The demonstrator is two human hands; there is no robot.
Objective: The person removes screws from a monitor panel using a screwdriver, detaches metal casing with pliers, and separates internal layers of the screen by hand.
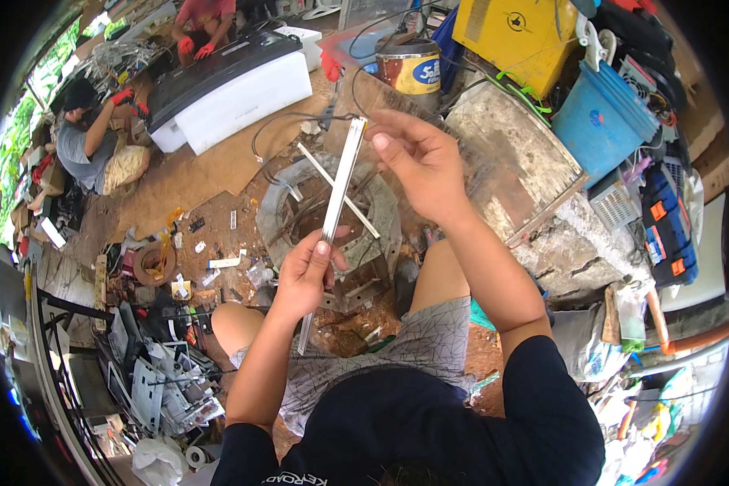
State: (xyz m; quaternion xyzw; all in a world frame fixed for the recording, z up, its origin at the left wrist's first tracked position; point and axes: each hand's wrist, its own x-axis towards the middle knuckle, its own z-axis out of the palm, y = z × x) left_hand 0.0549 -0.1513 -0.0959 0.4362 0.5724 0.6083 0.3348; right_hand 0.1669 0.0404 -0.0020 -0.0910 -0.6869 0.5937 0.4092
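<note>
I see the left hand (306, 274) closed round the lower part of a long pale metal strip (338, 190), thumb up along its face, fingers wrapped behind. The strip runs from abt 7 o'clock below the fist up to 12, tilted a bit right, held in the air at picture centre. The right hand (419, 160) pinches its top end w/ fingertips; the exact contact is hard to read since the fingers curl over the end. The strip's lower tip sticks out under the left fist, over the knee.

A second thin bar (338, 190) crosses behind the strip diagonally, 10 to 4 o'clock; can't tell if it's joined to the strip or just lying on the round grey metal housing (277, 212) on the floor behind. The housing's middle is mostly hidden by hand and strip.

At 1 o'clock of the right hand is a worn slab (520, 154), partly covered by the forearm. At 12, a tin can (409, 69); at 2, a blue bucket (599, 121), cut by clutter. At 10–11, a white-and-black appliance casing (235, 85), w/ two other ppl beyond it, red-gloved, blurred near the rim. Scrap parts (158, 381) at 8 o'clock are too jumbled to sort.
</note>
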